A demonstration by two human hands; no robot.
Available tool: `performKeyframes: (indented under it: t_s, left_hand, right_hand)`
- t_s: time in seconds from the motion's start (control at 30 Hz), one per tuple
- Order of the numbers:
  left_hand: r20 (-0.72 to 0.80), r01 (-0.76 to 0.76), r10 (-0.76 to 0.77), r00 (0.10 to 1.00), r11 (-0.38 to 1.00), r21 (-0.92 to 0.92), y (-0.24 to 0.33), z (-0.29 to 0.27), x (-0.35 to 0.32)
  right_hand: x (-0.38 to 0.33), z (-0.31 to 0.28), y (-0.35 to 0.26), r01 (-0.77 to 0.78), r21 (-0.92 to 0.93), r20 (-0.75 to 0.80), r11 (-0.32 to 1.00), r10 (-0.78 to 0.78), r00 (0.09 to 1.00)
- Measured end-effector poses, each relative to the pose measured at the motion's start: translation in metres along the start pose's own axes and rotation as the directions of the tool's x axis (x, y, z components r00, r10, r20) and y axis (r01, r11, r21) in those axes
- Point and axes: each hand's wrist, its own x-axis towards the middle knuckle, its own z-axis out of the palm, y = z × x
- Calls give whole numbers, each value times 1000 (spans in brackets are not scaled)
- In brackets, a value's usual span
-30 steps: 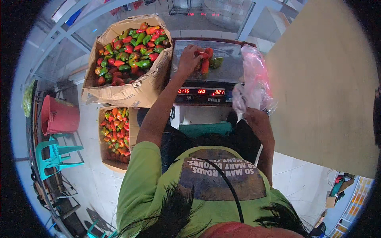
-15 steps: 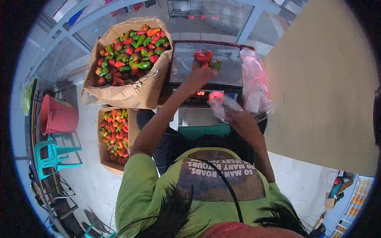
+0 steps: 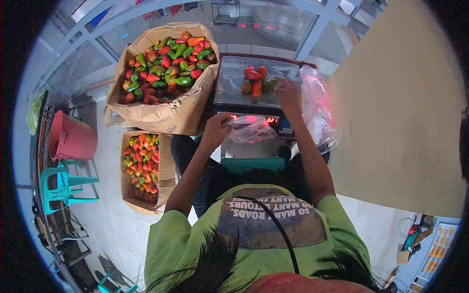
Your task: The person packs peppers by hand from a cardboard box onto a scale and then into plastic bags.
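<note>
Several red and green peppers (image 3: 253, 75) lie together on the metal plate of a weighing scale (image 3: 232, 88). At the right end of this group, my right hand (image 3: 289, 99) has its fingers curled at a green pepper (image 3: 269, 85), seemingly gripping it. My left hand (image 3: 216, 130) is closed on the edge of a clear plastic bag (image 3: 252, 131). The bag sags in front of the scale and covers part of the lit red display (image 3: 272, 120). Nothing can be made out inside it.
Left of the scale stands a large open carton (image 3: 190, 111) full of peppers, with a smaller carton (image 3: 167, 171) of peppers nearer me. A bundle of clear plastic bags (image 3: 317, 105) lies along the scale's right side, beside a tan board (image 3: 391, 122). Far left are a red bucket (image 3: 73, 136) and a green chair (image 3: 56, 185).
My left hand has left the peppers and now holds the bag, which was in my right hand. My right hand has moved up to the peppers, now more spread on the plate.
</note>
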Motion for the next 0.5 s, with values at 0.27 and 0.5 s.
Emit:
performKeyframes:
  t_s: [0.27, 0.5]
  left_hand:
    - [14, -24, 23, 1000, 999, 33, 6, 16, 7]
    - [32, 1, -2, 999, 1000, 24, 11, 21, 12]
  right_hand:
    - [27, 38, 7, -325, -84, 99, 942, 333, 938]
    - [30, 50, 38, -29, -140, 54, 990, 36, 998]
